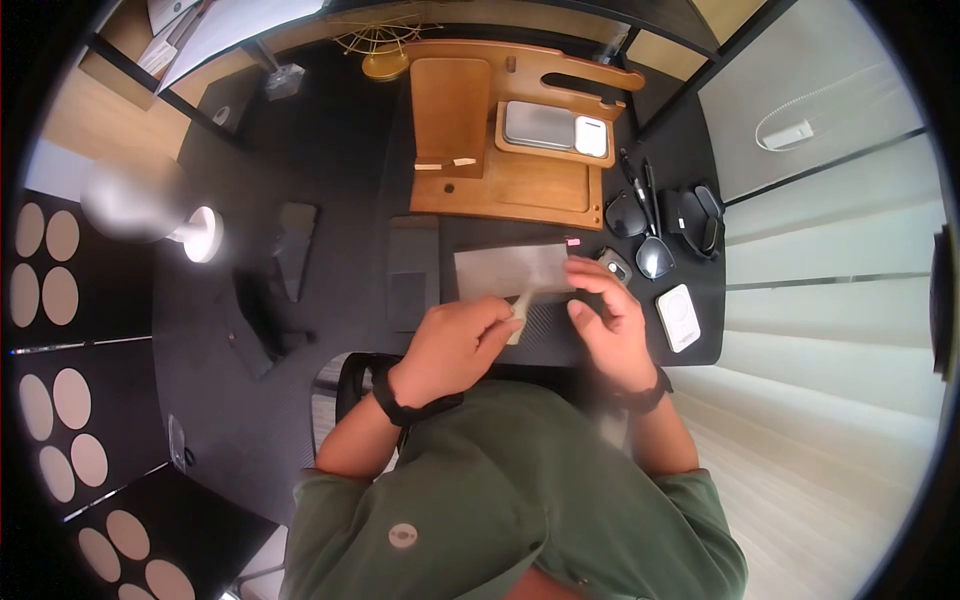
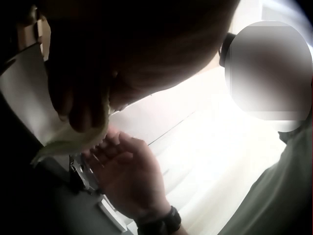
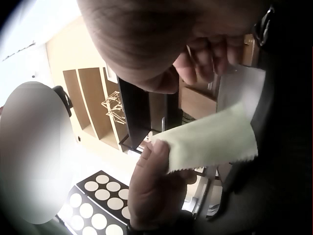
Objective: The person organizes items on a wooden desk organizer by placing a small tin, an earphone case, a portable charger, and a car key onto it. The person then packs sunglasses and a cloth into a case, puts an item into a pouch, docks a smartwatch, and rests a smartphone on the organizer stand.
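Note:
In the head view my left hand (image 1: 455, 340) pinches a small pale yellow-green cloth (image 1: 519, 312) between thumb and fingers. Zigzag-cut edges show on the cloth (image 3: 210, 139) in the right wrist view, where it hangs out flat from the thumb. My right hand (image 1: 612, 325) is just to the right of the cloth, fingers loosely bent and apart, holding nothing. Behind both hands lies a flat pale grey rectangle (image 1: 490, 272) on the dark desk, its right end close to the right fingertips.
A wooden desk organizer (image 1: 540, 190) stands at the back. Sunglasses (image 1: 655, 257), a black case (image 1: 690, 222) and a white rounded block (image 1: 678, 318) lie to the right. Dark flat items (image 1: 413, 270) and a phone-like slab (image 1: 295, 250) are at left, near a white lamp base (image 1: 204, 235).

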Available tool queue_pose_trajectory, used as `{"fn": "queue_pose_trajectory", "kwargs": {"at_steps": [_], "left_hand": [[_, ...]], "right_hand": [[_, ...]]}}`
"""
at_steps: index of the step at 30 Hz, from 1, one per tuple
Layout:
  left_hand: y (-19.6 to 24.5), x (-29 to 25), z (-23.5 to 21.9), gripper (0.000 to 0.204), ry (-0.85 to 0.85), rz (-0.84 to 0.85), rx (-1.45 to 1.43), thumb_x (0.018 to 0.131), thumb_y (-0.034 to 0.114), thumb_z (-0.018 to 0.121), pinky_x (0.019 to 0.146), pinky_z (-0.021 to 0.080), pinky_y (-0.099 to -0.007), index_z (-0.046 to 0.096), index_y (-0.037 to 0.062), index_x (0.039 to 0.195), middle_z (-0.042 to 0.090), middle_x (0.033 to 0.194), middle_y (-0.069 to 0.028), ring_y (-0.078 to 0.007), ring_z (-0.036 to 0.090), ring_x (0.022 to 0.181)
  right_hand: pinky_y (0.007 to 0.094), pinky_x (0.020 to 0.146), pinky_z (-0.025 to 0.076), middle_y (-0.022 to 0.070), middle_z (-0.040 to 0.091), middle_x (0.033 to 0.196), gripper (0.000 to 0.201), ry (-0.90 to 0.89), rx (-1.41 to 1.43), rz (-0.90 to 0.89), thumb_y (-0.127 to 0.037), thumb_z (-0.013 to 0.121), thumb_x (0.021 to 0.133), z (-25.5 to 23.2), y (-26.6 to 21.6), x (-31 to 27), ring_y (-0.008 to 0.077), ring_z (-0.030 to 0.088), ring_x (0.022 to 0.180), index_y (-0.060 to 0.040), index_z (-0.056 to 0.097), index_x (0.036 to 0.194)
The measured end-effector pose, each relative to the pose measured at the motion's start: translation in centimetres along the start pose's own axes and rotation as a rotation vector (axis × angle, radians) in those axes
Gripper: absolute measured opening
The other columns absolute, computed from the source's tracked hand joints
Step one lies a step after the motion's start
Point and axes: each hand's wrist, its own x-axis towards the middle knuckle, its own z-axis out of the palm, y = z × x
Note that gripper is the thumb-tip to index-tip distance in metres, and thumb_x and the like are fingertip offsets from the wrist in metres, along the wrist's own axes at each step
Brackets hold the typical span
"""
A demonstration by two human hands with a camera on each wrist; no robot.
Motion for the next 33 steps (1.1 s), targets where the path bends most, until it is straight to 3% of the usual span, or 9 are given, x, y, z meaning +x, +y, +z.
{"fn": "queue_pose_trajectory", "kwargs": {"at_steps": [1,3,6,9,12,15,20,28,33], "left_hand": [[0.2,0.0,0.0,0.014,0.012,0.137,0.075,0.1,0.015,0.079,0.065,0.055,-0.0412,0.07,0.0047,0.096,0.07,0.083,-0.0158,-0.0326,0.071,0.073],[0.7,0.0,-0.4,0.014,-0.014,0.178,0.128,0.099,0.015,0.079,0.065,0.055,-0.0435,0.069,0.0055,0.096,0.07,0.082,-0.0159,-0.036,0.07,0.073],[1.1,-0.1,-1.1,0.014,-0.076,0.233,0.212,0.098,0.016,0.079,0.064,0.055,-0.0471,0.069,0.007,0.096,0.07,0.08,-0.0151,-0.0386,0.07,0.073],[0.9,-0.4,-1.6,0.015,-0.132,0.247,0.256,0.097,0.017,0.079,0.063,0.054,-0.0487,0.068,0.0079,0.095,0.069,0.076,-0.0137,-0.0375,0.071,0.071],[0.8,-0.6,-1.9,0.015,-0.178,0.241,0.279,0.097,0.018,0.078,0.063,0.054,-0.049,0.067,0.0084,0.095,0.069,0.075,-0.013,-0.037,0.071,0.071],[0.6,-0.6,-1.9,0.015,-0.202,0.22,0.279,0.098,0.019,0.078,0.063,0.054,-0.049,0.067,0.0086,0.096,0.069,0.075,-0.0128,-0.0369,0.071,0.071],[0.2,-0.4,-1.9,0.017,-0.232,0.171,0.195,0.099,0.021,0.079,0.064,0.056,-0.0471,0.068,0.008,0.1,0.073,0.08,-0.0128,-0.0367,0.073,0.073],[0.9,0.4,-1.9,0.025,-0.254,-0.128,-0.055,0.102,0.024,0.078,0.082,0.059,-0.0414,0.071,0.0037,0.115,0.078,0.106,-0.0179,-0.0342,0.078,0.097],[0.0,0.4,-1.1,0.019,-0.224,-0.093,-0.052,0.106,0.02,0.071,0.08,0.058,-0.0428,0.07,0.003,0.114,0.076,0.103,-0.0171,-0.0379,0.076,0.093]], "right_hand": [[0.0428,0.115,0.051,0.015,0.074,0.136,0.035,-0.11,-0.038,-0.117,-0.002,0.077,0.096,0.0,-1.0,0.6,0.0299,0.068,0.131,-0.0009,0.071,0.131],[0.0462,0.123,0.045,0.0174,0.07,0.146,0.05,-0.294,-0.043,-0.235,-0.003,0.08,0.092,0.6,-2.1,1.1,0.0385,0.062,0.143,-0.0021,0.069,0.141],[0.0435,0.118,0.049,0.0161,0.068,0.149,0.045,-0.493,0.19,-0.018,-0.006,0.078,0.099,1.7,-2.1,1.0,0.0341,0.065,0.14,-0.0028,0.067,0.142],[0.0389,0.108,0.054,0.014,0.072,0.137,0.028,-0.571,0.236,-0.058,-0.009,0.076,0.104,2.3,-0.4,0.7,0.0266,0.07,0.126,-0.0026,0.069,0.13],[0.035,0.097,0.056,0.011,0.073,0.123,0.016,-0.607,0.286,0.118,-0.01,0.075,0.106,2.1,-0.2,0.3,0.02,0.07,0.11,-0.0023,0.069,0.119],[0.0327,0.09,0.056,0.0087,0.073,0.117,0.012,-0.572,0.212,0.013,-0.01,0.075,0.107,2.0,1.2,0.0,0.0166,0.068,0.102,-0.0017,0.07,0.114],[0.0305,0.085,0.056,0.0058,0.075,0.109,0.01,-0.468,0.331,0.143,-0.01,0.074,0.108,2.6,0.2,-0.7,0.0123,0.067,0.095,-0.0016,0.07,0.112],[0.0262,0.071,0.053,-0.0009,0.073,0.091,0.011,-0.415,0.235,0.28,-0.01,0.075,0.108,2.5,-0.6,-0.7,0.0054,0.061,0.082,-0.0013,0.07,0.109],[0.0259,0.069,0.052,-0.0014,0.072,0.089,0.012,-0.414,0.176,0.27,-0.01,0.075,0.107,2.6,-1.1,-0.6,0.0047,0.059,0.08,-0.0002,0.07,0.108]]}}
